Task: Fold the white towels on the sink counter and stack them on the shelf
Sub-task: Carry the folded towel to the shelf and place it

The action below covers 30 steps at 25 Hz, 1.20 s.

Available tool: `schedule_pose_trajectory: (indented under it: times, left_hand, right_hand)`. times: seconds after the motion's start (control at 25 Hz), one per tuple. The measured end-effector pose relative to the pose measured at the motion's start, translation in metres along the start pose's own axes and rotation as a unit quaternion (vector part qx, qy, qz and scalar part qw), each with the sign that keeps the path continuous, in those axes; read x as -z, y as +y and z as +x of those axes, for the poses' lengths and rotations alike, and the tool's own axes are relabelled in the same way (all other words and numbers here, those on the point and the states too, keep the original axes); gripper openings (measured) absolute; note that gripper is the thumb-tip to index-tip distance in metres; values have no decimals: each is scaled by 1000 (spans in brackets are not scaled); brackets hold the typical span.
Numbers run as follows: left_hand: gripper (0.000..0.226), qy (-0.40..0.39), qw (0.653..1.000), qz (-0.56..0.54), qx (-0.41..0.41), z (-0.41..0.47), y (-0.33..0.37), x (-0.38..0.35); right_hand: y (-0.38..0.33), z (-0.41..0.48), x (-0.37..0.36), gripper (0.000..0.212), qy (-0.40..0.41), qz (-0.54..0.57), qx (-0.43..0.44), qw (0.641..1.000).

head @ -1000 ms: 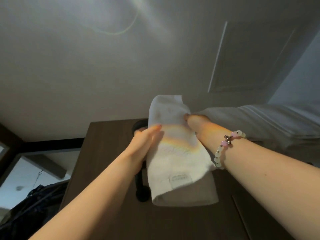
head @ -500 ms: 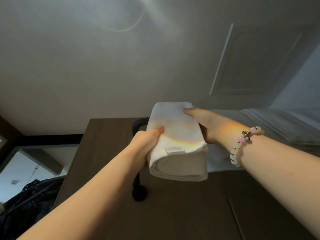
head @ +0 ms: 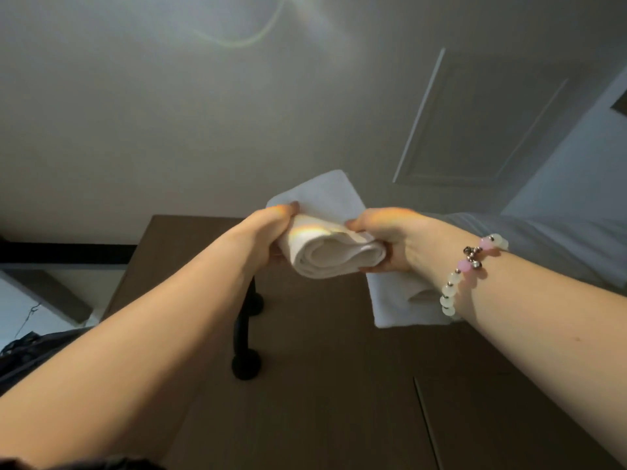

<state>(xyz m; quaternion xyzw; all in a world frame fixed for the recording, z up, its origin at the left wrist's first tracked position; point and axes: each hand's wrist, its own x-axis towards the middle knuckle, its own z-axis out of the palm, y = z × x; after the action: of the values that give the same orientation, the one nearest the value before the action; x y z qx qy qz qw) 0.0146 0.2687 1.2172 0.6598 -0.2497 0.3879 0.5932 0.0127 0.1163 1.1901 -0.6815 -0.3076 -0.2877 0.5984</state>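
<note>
Overhead I see a pale grey ceiling (head: 169, 113) with a framed access panel (head: 475, 123) set into it, and below it a brown wooden surface (head: 339, 385) filling the lower half of my feed.

Both arms are stretched out in front of that surface. My left hand (head: 268, 232) has its fingers curled round the left end of a folded white towel (head: 336, 256), thumb on top. My right hand (head: 397, 239) grips the right end the same way. The towel is held up between them, its rolled layers facing the camera and its far corner poking up above the knuckles. A beaded bracelet (head: 464, 269) of white and pink beads circles the right wrist.

Just under the right wrist sits a second white towel (head: 397, 303), partly hidden by the arm. A black pipe bracket (head: 246, 334) is fixed to the wood below the left hand. Stacked white linen (head: 559, 245) lies beyond the right forearm, and something dark and crumpled (head: 23, 351) shows at the lower left; I cannot tell what it is.
</note>
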Motion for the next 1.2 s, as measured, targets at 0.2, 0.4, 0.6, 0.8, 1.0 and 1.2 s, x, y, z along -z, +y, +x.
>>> schedule_pose_trajectory:
  times: [0.2,0.4,0.6,0.8,1.0,1.2]
  left_hand:
    - [41,-52,992,108,30,-23,15,15]
    - [25,11,992,123,-22,-21,18,5]
    - [18,79,986,133,-68,-12,1,-11]
    - [24,70,985,153,-49,-5,-21,6]
    - [36,45,980,195,-17,-11,-28,28]
    - [32,9,981,193,-15,-16,-14,37]
  right_hand:
    - [-14,34,-10,15,20,60,6,998]
    - [-8,44,-15,17,13,84,39,996]
    - [38,28,-27,62,93,194,-19,976]
    - [92,24,-40,51,74,206,57,974]
    - [98,41,-47,31,64,162,112,978]
    - [79,55,-57,52,71,143,178,971]
